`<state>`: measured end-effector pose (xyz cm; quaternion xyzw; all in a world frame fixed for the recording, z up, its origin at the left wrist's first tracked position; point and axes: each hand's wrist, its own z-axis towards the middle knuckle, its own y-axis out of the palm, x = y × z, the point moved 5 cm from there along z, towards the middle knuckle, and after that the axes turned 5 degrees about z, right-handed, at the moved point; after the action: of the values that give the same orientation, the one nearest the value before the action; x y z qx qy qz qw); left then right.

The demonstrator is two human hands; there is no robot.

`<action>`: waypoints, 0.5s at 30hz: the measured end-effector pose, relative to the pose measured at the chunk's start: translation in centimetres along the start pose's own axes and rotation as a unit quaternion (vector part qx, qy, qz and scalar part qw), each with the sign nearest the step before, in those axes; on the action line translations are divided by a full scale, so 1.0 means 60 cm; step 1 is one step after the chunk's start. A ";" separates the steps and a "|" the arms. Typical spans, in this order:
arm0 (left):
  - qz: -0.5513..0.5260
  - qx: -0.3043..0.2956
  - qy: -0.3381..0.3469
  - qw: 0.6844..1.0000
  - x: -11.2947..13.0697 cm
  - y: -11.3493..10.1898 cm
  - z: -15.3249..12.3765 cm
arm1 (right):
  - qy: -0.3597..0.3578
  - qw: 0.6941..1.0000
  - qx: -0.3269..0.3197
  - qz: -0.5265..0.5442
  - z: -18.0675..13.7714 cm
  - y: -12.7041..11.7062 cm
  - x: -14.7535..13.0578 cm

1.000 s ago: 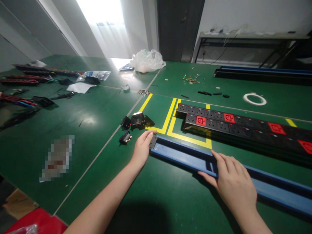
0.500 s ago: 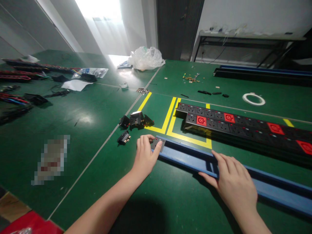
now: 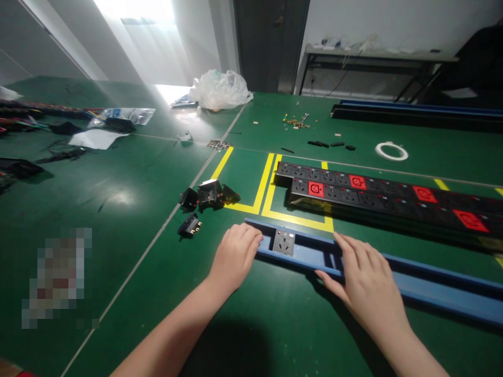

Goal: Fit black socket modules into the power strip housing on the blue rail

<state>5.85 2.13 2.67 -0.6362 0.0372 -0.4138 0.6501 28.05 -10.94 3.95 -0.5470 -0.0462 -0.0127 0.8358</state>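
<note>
A long blue metal channel (image 3: 424,287) lies at a slant across the table in front of me. Inside it, near its left end, a black socket module (image 3: 283,242) sits face up. My left hand (image 3: 234,255) is closed around the channel's left end, fingertips at the trough just left of the module; what lies under the fingers is hidden. Farther right, my right hand (image 3: 369,277) straddles the channel, thumb on the near wall and fingers over the far wall. Several loose black socket modules (image 3: 211,193) are piled beyond my left hand, one (image 3: 190,225) lying on its side nearer to me.
Beyond the channel lie black power strips (image 3: 349,195) with red outlets. Farther off are a white ring (image 3: 392,151), small brass parts (image 3: 298,122), a clear plastic bag (image 3: 222,90) and another long channel (image 3: 412,114). Wire bundles (image 3: 51,112) lie on the left of the green table (image 3: 129,220).
The socket module has slid right along the channel, out of my left hand's grasp. My left hand is now at the channel's end. The view has shifted slightly right.
</note>
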 end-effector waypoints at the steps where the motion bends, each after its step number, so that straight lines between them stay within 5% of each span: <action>1: 0.014 0.014 -0.005 1.000 -0.001 -0.006 -0.002 | 0.010 1.000 -0.005 0.019 0.004 -0.002 -0.009; 5: 0.122 0.120 -0.083 0.982 -0.021 -0.047 -0.011 | -0.036 0.993 -0.027 0.107 0.025 -0.007 -0.081; 8: 0.236 0.180 -0.197 0.934 -0.048 -0.075 -0.021 | -0.104 0.986 -0.046 0.119 0.038 0.001 -0.136; 11: 0.297 0.168 -0.268 0.901 -0.077 -0.083 -0.027 | -0.123 0.985 -0.037 0.114 0.042 0.011 -0.155; 15: 0.284 0.113 -0.269 0.914 -0.099 -0.074 -0.026 | -0.091 0.989 -0.012 0.118 0.034 0.011 -0.133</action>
<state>-1.13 5.01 3.37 -0.6086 -0.0064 -0.0266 0.7930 20.03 -9.04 3.44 -0.5577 -0.0568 0.1354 0.8170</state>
